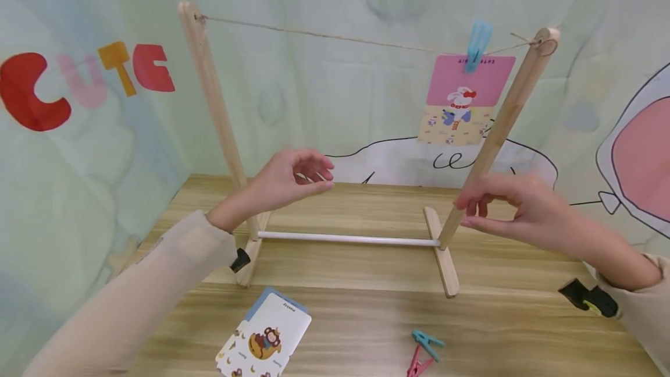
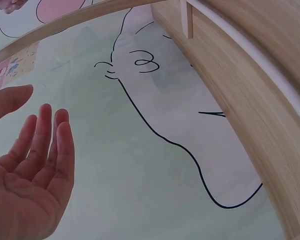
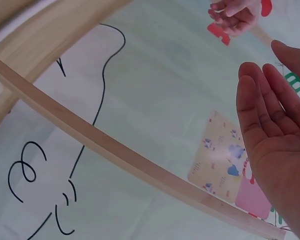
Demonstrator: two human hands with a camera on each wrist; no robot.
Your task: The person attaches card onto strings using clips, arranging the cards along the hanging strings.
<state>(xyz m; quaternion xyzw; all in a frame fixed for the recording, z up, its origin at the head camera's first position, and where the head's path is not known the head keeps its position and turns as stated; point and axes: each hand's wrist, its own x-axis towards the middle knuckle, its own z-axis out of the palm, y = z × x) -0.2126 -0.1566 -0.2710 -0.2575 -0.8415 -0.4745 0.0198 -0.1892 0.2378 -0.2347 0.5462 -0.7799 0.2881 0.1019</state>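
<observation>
I see left hand [image 1: 293, 179] grip loose, fingers relaxed, empty, by left post [image 1: 217, 115] | right hand [image 1: 510, 205] grip open, empty, just beside right post [image 1: 497, 132] | wooden rack [image 1: 348, 240] mid-counter [image 1: 523, 319], card [image 1: 460, 100] pegged on string [image 1: 340, 36]

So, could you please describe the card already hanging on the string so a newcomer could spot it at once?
Find the wooden frame standing on the table and follow its string to the right post. There a blue clothespin holds a card, pink on top with a cartoon rabbit. The other cards lie flat on the table.
</observation>
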